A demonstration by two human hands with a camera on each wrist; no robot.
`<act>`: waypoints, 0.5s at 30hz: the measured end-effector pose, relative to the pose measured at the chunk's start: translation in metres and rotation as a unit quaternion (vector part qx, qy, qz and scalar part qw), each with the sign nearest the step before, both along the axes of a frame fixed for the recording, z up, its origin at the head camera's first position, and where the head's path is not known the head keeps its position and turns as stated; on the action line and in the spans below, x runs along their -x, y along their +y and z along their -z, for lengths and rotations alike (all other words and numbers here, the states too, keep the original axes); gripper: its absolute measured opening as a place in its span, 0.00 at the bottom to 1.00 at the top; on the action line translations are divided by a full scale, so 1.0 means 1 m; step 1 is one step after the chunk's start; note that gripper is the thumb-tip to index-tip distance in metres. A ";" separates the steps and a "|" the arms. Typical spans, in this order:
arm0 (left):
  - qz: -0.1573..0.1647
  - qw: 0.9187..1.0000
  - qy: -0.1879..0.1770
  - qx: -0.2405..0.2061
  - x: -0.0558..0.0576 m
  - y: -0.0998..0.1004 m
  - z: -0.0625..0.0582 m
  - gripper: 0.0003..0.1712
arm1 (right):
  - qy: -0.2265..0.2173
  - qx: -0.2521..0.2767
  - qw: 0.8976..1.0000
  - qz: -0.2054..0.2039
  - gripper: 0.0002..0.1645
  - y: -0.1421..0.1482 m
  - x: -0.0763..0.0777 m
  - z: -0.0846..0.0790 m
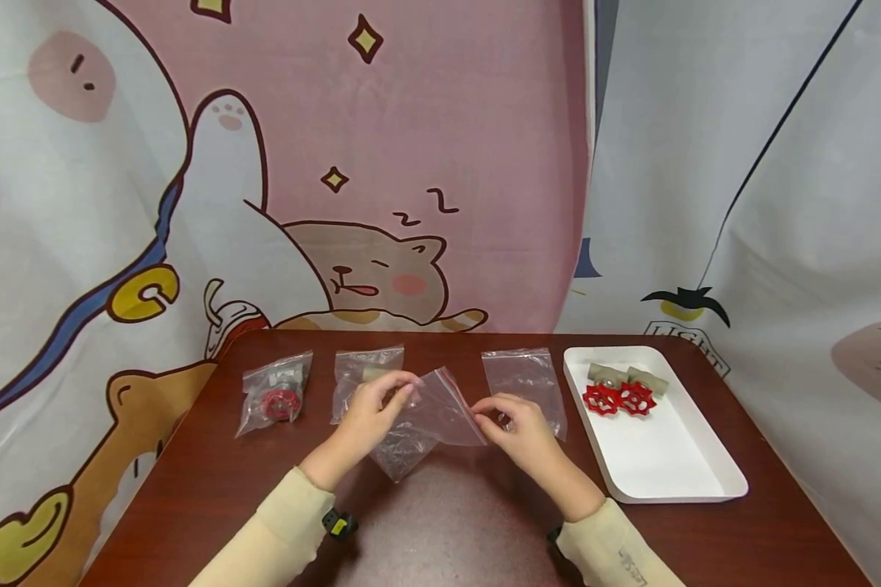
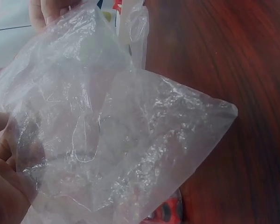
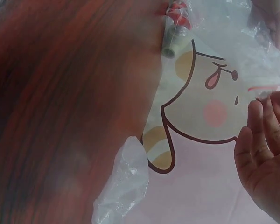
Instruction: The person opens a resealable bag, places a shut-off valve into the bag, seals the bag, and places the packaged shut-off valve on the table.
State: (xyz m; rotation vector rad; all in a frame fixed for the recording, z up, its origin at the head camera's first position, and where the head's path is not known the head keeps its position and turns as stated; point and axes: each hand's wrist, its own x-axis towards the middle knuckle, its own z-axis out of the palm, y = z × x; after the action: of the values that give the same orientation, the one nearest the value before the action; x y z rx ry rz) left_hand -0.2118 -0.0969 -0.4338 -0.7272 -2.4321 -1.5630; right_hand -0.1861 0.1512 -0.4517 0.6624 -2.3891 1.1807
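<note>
A clear zip bag point(image 1: 444, 408) with a red line along its seal hangs between the hands above the table. My left hand point(image 1: 370, 412) pinches it at one end of the mouth, and my right hand point(image 1: 521, 432) pinches the other end. Nothing shows inside the bag; its lower corner point(image 2: 210, 112) spreads toward the table in the left wrist view. Behind the left hand lies another clear bag point(image 1: 348, 367) with a beige part in it, partly hidden. A flat clear bag point(image 1: 517, 371) lies just behind the right hand.
At the far left, a zip bag point(image 1: 257, 379) contains a valve with a red handwheel point(image 1: 281, 403). On the right, a white tray point(image 1: 683, 461) carries two valves with red handwheels point(image 1: 637, 399) and beige bodies. A cartoon curtain point(image 1: 514, 204) hangs behind the brown table point(image 1: 440, 538).
</note>
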 end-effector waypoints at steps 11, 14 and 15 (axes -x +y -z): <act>-0.004 1.000 0.016 0.023 -0.002 0.004 -0.001 0.07 | -0.036 0.032 0.999 0.015 0.11 -0.003 -0.002 0.002; -0.001 1.000 0.012 0.023 -0.002 0.005 -0.001 0.07 | -0.047 0.036 0.998 0.012 0.12 -0.003 -0.002 0.002; 0.001 1.000 0.011 0.021 -0.002 0.005 0.000 0.07 | -0.048 0.037 0.998 0.009 0.12 -0.003 -0.002 0.002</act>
State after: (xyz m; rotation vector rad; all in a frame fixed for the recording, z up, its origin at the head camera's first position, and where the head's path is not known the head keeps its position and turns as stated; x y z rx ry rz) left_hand -0.2095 -0.0916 -0.4334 -0.7499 -2.4561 -1.5014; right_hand -0.1838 0.1477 -0.4540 0.5719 -2.4118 1.3147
